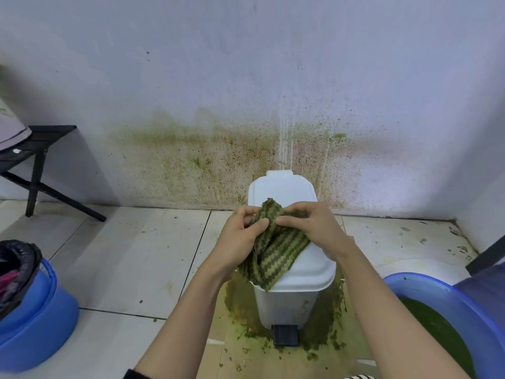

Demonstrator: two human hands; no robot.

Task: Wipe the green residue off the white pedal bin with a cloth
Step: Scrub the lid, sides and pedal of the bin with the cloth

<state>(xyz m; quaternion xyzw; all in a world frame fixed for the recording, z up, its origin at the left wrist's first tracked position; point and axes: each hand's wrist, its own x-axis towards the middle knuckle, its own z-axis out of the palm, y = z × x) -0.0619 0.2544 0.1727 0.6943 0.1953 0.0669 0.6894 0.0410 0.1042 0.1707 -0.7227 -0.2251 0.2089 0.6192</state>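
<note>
The white pedal bin (284, 190) stands against the wall with its lid down and a black pedal (285, 335) at its foot. A green-stained, zigzag-striped cloth (276, 253) hangs over the lid's near left part. My left hand (240, 236) pinches the cloth's upper left edge. My right hand (314, 228) grips its upper right part. Both hands hold the cloth just above the lid. Green residue speckles the bin's front lower body (300, 307); the visible lid looks white.
Thick green sludge (240, 305) covers the floor around the bin, and the wall (218, 160) behind is spattered. A blue basin of green water (437, 324) sits right. A blue bucket with a black bag (30, 310) stands left. A black stool (41, 149) is far left.
</note>
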